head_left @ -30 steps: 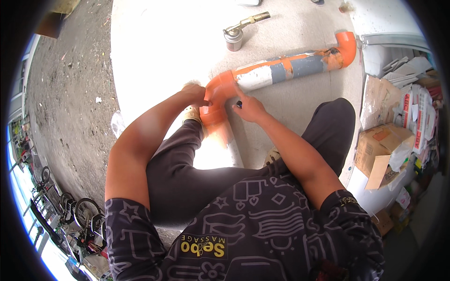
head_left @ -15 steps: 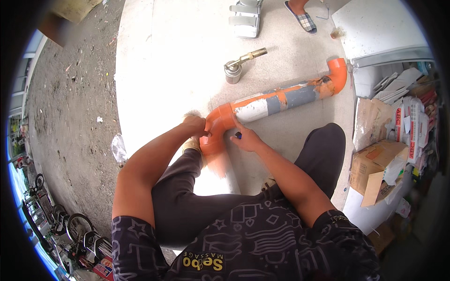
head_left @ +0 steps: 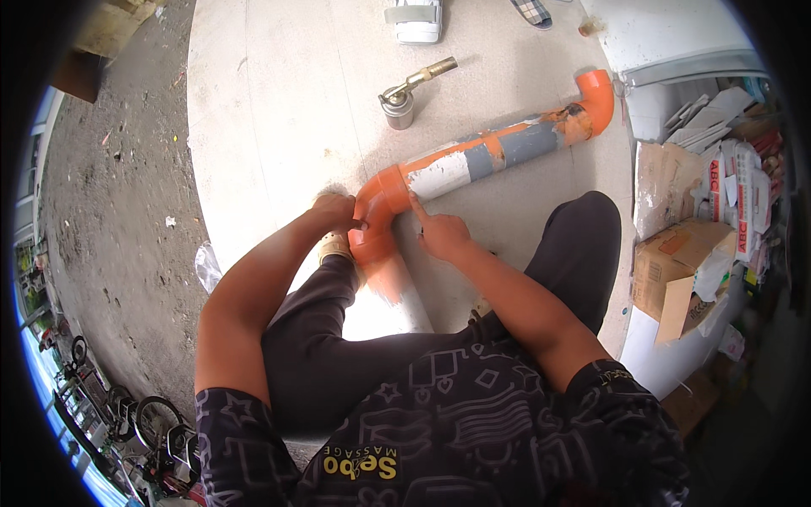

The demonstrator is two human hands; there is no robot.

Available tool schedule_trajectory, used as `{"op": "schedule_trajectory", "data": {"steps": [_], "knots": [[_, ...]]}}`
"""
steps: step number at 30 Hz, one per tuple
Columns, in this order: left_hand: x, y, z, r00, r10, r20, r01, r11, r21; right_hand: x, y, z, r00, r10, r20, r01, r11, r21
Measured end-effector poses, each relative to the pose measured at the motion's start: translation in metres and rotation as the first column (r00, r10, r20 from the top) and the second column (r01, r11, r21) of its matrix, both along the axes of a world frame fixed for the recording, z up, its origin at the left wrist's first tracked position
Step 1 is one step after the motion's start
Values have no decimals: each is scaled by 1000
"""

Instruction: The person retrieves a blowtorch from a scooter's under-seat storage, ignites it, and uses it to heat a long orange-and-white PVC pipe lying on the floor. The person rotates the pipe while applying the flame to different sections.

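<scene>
Pale floor (head_left: 287,127) bears one torch (head_left: 398,107), two orange elbows (head_left: 380,198) (head_left: 599,97); left fingers (head_left: 346,206) grip one, right fingers (head_left: 420,209) curl, contents unclear.

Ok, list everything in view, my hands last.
Long painted pipe: one, orange, white, grey, on floor
Curved elbows: two, orange, pipe ends
Second pipe: one, orange and white, below near elbow
Metal blowtorch: one, silvery, beyond pipe
Strapped object: one, white, top edge
Slipper: one, dark checked, top edge
Open cardboard box: one, brown, right
Bicycles: several, dark, lower left
Crumpled bag: one, whitish, left
Left hand: one, bare, on near elbow
Right hand: one, bare, at that elbow's rim
</scene>
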State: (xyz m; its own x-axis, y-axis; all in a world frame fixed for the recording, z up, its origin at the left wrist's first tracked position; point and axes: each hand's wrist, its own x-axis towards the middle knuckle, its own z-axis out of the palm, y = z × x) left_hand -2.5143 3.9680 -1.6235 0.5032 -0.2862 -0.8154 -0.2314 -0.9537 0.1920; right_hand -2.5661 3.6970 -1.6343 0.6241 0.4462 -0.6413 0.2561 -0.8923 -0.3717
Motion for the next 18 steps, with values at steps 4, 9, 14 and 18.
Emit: {"op": "schedule_trajectory", "data": {"steps": [4,9,14,18], "knots": [[0,0,-5,997,-2,-73,7,998,64,3,-6,3,1000,15,8,-16,998,69],[3,0,-8,995,-5,-103,14,997,79,31,-15,12,977,-125,174,109,989,98],[3,-1,-5,992,-1,-127,12,996,84,45,-2,8,982,-28,185,22,999,32],[0,-1,-6,994,38,-101,-30,996,79,43,-1,8,991,17,132,-15,1000,-19]]}}
